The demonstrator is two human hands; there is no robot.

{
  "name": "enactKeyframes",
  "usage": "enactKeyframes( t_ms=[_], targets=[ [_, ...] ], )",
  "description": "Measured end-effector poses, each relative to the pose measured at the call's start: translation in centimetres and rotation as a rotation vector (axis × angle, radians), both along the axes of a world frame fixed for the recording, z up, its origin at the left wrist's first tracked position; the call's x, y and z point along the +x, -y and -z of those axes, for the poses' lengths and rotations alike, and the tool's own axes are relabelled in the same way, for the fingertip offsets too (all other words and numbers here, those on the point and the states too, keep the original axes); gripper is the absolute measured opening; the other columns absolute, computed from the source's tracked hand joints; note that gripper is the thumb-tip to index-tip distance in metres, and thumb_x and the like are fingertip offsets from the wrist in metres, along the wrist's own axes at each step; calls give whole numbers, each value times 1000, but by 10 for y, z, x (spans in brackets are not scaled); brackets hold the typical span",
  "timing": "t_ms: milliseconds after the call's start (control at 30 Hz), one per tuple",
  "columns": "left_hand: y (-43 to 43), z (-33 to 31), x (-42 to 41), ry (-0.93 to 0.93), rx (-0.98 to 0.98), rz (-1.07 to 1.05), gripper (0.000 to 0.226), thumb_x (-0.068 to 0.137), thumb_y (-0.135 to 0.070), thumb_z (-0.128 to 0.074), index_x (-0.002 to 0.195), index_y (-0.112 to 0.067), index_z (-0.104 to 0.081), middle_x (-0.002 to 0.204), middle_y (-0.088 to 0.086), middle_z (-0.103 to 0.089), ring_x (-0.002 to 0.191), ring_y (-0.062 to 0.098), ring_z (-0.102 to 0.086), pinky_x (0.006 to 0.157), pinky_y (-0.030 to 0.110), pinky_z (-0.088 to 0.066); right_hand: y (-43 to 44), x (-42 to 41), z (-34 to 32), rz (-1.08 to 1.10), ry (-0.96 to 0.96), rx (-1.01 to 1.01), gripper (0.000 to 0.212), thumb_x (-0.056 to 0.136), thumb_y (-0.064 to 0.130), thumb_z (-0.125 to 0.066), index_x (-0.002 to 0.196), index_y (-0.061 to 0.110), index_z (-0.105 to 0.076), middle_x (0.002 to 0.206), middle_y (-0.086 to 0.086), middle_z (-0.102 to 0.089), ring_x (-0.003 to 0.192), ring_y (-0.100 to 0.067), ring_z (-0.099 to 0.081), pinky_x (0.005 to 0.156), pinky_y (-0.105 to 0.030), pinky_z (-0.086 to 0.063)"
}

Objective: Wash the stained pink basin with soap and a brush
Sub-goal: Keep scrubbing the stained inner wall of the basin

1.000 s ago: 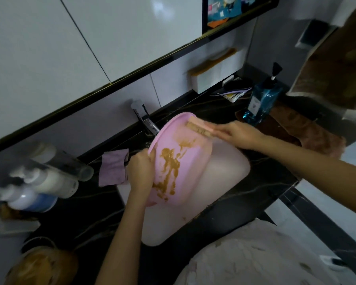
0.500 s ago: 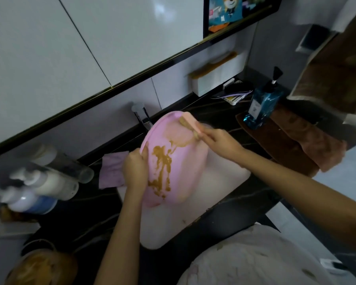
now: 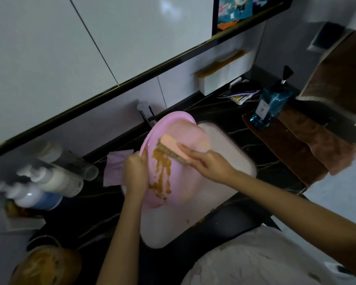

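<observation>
1. Pink basin (image 3: 185, 161), stained brown, tilted on edge over the white sink (image 3: 230, 161).
2. Left hand (image 3: 135, 173): fingers curled around the basin rim.
3. Right hand (image 3: 211, 166): fingers grip the brush (image 3: 172, 149), bristles against the stain.

Pink basin up on edge, brush set on the stain.

My pink basin (image 3: 190, 182) stands tipped on edge over the white sink (image 3: 231, 154), its top at 12 o'clock, with my left fingers (image 3: 141, 159) gripping its rim at 9 o'clock. A streaky mustard-brown stain (image 3: 163, 171) runs down its face toward 6 o'clock. The brush (image 3: 173, 148), pink-backed with tan bristles, lies bristles-down on the stain's top end, its tip pointing to 10 o'clock, held by my right fingers (image 3: 195, 156).
</observation>
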State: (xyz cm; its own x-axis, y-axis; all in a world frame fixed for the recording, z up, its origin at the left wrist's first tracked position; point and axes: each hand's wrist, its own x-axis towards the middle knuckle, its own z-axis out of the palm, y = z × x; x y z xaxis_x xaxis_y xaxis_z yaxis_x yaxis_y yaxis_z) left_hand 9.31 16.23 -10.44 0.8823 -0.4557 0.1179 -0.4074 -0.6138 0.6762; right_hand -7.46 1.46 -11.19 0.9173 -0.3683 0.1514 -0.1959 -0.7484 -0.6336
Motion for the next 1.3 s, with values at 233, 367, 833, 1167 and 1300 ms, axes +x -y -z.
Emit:
enactKeyframes(
  t_ms=[233,367,833,1167,1300],
  targets=[
    [2,-4,-11,-8,-1,22,52,98,-30,-42,48,-20,-34,48,-3,-41,50,17,-43,45,26,-23,-16,-15,11,299,38,228,50,99,38,-39,147,34,-24,70,-6,-64,61,-18,-59,57,-30,-44],
    [6,-6,-12,-15,12,31,52,98,-27,-42,48,-20,-33,50,-4,-41,54,18,-44,47,28,-22,-47,-2,6,121,84,-33,52,98,45,-29,146,33,-13,63,-3,-60,56,-21,-59,56,-26,-47],
    [3,-4,-9,-54,-23,-32,52,99,-23,-43,48,-20,-35,49,-6,-39,46,4,-34,45,30,-21,-38,-2,33,552,-15,306,54,101,32,-24,148,28,3,66,-16,-61,57,-31,-58,57,-40,-50],
    [1,-3,-18,29,15,-1,51,99,-27,-41,50,-12,-39,52,-3,-46,47,10,-40,44,27,-26,-33,25,-25,330,-154,-7,52,101,39,-26,150,33,-11,89,-14,-67,81,-32,-63,65,-33,-42],
    [-9,6,-15,50,-18,-28,47,98,-28,-42,63,1,-57,58,14,-58,54,21,-51,52,27,-31,12,19,-48,431,-478,25,46,101,27,-25,146,23,-24,109,-13,-61,93,-31,-60,75,-39,-47]
  ],
)
